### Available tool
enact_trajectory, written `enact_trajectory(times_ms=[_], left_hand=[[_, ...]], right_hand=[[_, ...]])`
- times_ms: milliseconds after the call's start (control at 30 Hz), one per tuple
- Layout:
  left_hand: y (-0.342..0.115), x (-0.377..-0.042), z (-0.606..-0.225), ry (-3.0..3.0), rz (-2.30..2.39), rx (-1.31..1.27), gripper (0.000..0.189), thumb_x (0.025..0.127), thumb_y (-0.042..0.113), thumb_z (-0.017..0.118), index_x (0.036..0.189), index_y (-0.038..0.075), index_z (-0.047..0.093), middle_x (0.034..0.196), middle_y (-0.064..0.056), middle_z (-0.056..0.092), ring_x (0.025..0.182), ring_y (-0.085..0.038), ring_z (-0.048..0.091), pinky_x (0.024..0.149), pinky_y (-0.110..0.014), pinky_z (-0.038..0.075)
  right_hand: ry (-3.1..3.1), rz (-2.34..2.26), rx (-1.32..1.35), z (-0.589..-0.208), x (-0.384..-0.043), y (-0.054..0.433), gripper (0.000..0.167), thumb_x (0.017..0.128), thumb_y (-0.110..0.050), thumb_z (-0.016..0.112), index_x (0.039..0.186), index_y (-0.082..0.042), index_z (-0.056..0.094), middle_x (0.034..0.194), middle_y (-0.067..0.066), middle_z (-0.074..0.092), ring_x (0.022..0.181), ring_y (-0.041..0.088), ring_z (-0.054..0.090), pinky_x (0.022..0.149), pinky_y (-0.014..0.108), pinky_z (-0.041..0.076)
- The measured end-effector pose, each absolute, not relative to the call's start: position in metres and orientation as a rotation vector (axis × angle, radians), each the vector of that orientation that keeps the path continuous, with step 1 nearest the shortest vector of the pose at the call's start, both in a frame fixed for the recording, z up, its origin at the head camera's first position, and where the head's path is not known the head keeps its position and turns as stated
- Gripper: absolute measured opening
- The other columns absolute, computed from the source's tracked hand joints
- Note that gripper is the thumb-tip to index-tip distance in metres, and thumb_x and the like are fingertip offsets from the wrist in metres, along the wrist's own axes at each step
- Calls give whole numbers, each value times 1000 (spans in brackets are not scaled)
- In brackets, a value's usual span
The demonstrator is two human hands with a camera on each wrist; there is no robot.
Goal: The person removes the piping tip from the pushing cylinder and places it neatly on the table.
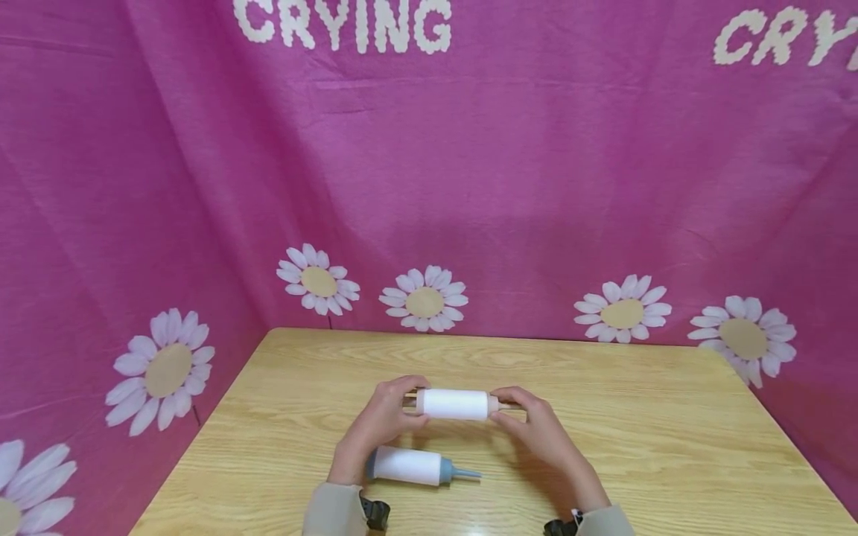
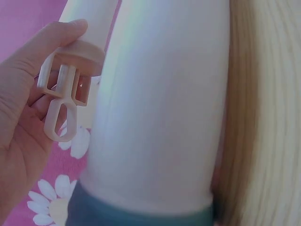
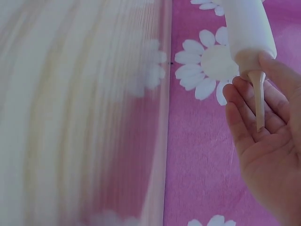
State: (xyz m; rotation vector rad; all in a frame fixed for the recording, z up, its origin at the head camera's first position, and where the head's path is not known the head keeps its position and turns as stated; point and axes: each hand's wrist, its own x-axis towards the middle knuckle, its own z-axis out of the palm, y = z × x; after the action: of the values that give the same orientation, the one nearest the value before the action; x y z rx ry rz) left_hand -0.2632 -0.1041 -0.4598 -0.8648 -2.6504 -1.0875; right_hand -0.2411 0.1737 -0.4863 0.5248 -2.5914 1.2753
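Observation:
Above the wooden table I hold a white cylinder (image 1: 456,404) level, one hand at each end. My left hand (image 1: 386,412) grips its beige left end, where prongs and an oval loop (image 2: 60,120) stick out in the left wrist view. Fingers of my right hand (image 1: 536,426) hold the beige right end, from which a thin tapered spout (image 3: 259,101) points over the palm. A second white cylinder (image 1: 407,466) with blue-grey ends and a thin spout lies on the table near my left wrist. It fills the middle of the left wrist view up close.
The wooden table (image 1: 643,417) extends to both sides and behind the hands. A pink cloth (image 1: 509,186) with white daisies and lettering hangs along its back and left side. Dark straps (image 1: 375,514) sit at both wrists, by the sleeves.

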Motion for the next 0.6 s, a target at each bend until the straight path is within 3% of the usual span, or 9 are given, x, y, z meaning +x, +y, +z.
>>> enact_trajectory(times_ms=[300, 600], left_hand=[[-88, -264, -462, -2605, -1109, -924, 34, 78, 11, 81, 107, 9, 64, 108, -5, 71, 93, -16, 66, 83, -30, 60], [-71, -264, -462, -2615, -1100, -949, 35, 78, 13, 82, 109, 9, 64, 110, -5, 71, 95, -16, 67, 83, -28, 59]], right_hand=[[-2579, 1274, 516, -483, -236, 190, 30, 87, -20, 73, 115, -13, 68, 114, 5, 72, 105, 25, 68, 93, 47, 55], [-2608, 1260, 460, -481, -230, 207, 30, 86, -21, 74, 115, -15, 68, 114, 3, 72, 104, 17, 67, 92, 44, 56]])
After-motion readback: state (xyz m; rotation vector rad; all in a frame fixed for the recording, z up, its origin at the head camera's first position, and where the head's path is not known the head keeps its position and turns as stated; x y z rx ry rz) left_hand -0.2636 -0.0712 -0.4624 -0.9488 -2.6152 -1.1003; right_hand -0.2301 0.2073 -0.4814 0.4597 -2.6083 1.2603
